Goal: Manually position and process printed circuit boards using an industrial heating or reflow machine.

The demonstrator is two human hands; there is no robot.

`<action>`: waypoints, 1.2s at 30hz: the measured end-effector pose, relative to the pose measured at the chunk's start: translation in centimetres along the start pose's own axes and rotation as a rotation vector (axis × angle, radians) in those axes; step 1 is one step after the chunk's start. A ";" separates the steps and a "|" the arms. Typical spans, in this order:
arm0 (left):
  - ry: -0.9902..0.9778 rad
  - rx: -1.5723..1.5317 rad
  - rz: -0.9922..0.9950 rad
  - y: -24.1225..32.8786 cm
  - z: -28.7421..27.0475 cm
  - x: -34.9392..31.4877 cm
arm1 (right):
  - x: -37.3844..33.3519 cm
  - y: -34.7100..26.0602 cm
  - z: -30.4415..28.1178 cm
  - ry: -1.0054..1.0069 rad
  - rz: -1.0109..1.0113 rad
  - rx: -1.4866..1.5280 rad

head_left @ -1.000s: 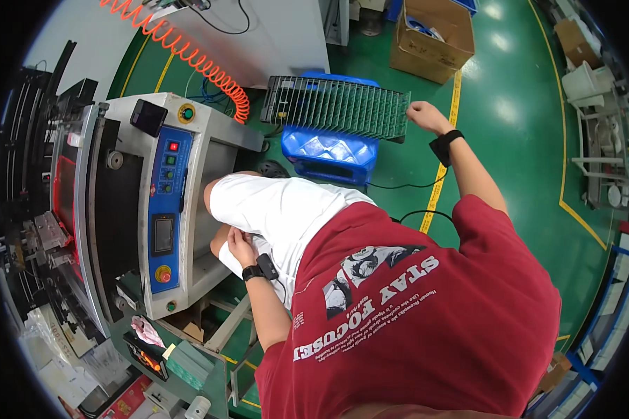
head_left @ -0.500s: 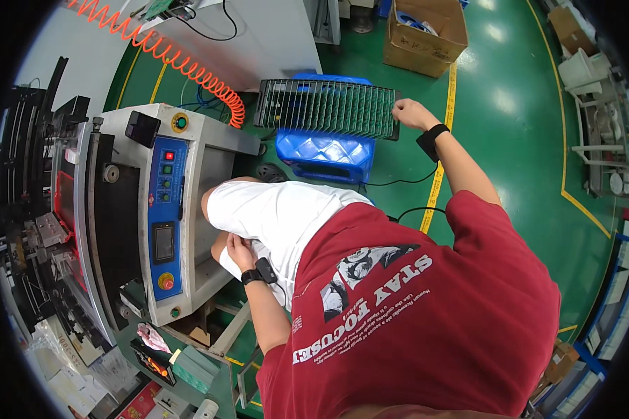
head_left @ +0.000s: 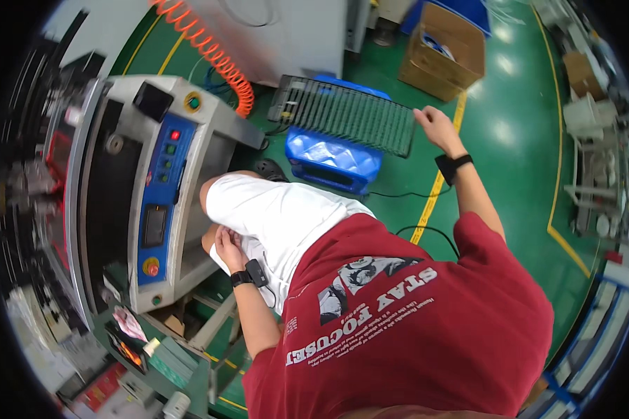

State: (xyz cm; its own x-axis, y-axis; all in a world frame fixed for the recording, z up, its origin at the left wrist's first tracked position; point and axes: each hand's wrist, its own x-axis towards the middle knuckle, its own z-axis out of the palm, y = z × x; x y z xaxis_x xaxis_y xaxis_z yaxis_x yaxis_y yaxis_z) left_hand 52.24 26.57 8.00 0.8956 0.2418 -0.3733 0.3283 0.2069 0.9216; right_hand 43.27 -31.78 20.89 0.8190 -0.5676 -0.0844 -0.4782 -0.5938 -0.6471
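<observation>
My right hand (head_left: 437,130) reaches forward to the right end of a black slotted rack (head_left: 349,115), its fingers closed at the rack's corner. The rack lies across a blue plastic stool (head_left: 334,159), with many thin parallel slots showing green between them. Whether that green is boards or the floor behind, I cannot tell. By my thigh rests my left hand (head_left: 229,248), fingers loosely bent and apart, with no object seen in it. Dark bands circle both wrists.
To the left stands a machine with a blue control panel (head_left: 162,195). An orange coiled hose (head_left: 220,59) hangs behind it. Ahead on the green floor sits an open cardboard box (head_left: 437,66). A trolley (head_left: 590,164) stands far right. Black cables run across the floor.
The view has tilted, so the machine, stool and rack appear turned clockwise. My right hand is still at the rack's end, and my left is still by my thigh.
</observation>
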 end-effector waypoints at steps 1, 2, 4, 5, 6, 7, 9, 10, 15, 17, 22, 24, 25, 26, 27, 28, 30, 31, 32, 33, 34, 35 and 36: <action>0.014 0.019 0.010 0.6 -0.2 0.0 | 0.0 -1.9 -0.3 -0.032 -0.015 0.025; 0.040 0.006 0.040 1.8 0.8 -0.5 | 0.5 -2.2 0.4 -0.113 -0.085 0.161; 0.063 -0.071 0.089 4.4 1.8 -0.7 | -1.0 -10.4 1.3 -0.452 0.035 0.435; 0.076 -0.099 0.114 5.4 2.3 -0.6 | -1.9 -13.3 2.7 -0.629 0.041 0.607; 0.064 -0.132 0.128 7.1 4.0 -0.8 | -2.4 -15.3 5.0 -0.708 0.027 0.639; 0.063 -0.116 0.138 8.7 5.7 -1.1 | -2.8 -17.7 7.0 -0.866 0.049 0.675; -0.003 -0.075 0.206 9.9 7.5 -0.9 | -2.9 -22.1 11.9 -1.214 -0.093 0.755; -0.075 -0.082 0.283 9.9 8.3 -0.7 | -3.2 -25.4 13.5 -1.237 -0.131 0.701; -0.174 0.721 0.754 9.5 10.8 -0.9 | -0.3 -35.2 22.1 -0.800 -0.658 0.612; -0.112 0.794 0.939 8.7 10.2 -0.7 | 2.8 -38.1 24.4 -0.393 -0.936 0.478; -0.058 0.725 0.842 9.0 9.4 -0.2 | 11.3 -43.7 26.9 0.040 -1.013 0.193; -0.049 0.730 0.839 9.0 9.0 0.1 | 13.5 -45.1 27.2 -0.091 -0.971 0.077; -0.047 0.734 0.836 8.9 8.8 0.3 | 14.2 -45.4 27.5 -0.108 -0.990 0.059; -0.033 0.742 0.837 8.7 8.6 0.5 | 14.7 -45.6 28.0 -0.112 -0.990 0.061; -0.021 0.749 0.838 8.5 8.5 0.7 | 15.3 -45.8 28.5 -0.084 -1.029 -0.014; -0.023 0.751 0.833 8.4 8.4 0.8 | 15.8 -45.8 28.9 -0.054 -1.067 -0.091; -0.028 0.760 0.837 8.4 8.3 1.0 | 16.1 -45.8 29.2 -0.096 -1.067 -0.175; -0.034 0.767 0.847 8.5 8.3 1.2 | 16.2 -45.7 29.3 -0.131 -1.067 -0.258; -0.033 0.768 0.838 8.5 8.3 1.3 | 16.1 -45.8 29.2 -0.129 -1.076 -0.236; -0.042 0.764 0.839 8.5 8.3 1.5 | 16.1 -46.0 29.0 -0.137 -1.074 -0.238; -0.050 0.761 0.839 8.4 8.3 1.5 | 16.2 -46.1 28.8 -0.230 -1.028 -0.098; -0.053 0.761 0.833 8.5 8.4 1.7 | 16.3 -46.2 28.6 -0.317 -0.976 0.041; -0.058 0.763 0.836 8.6 8.5 1.8 | 16.4 -46.1 28.5 -0.321 -0.971 0.039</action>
State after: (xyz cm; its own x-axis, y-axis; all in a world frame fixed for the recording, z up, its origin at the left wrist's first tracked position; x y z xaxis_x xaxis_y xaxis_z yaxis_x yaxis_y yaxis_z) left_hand 59.21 20.68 16.17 0.9259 -0.0153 0.3775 -0.3003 -0.6363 0.7106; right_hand 87.75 2.54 27.72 0.8966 0.3315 0.2936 0.4426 -0.6940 -0.5679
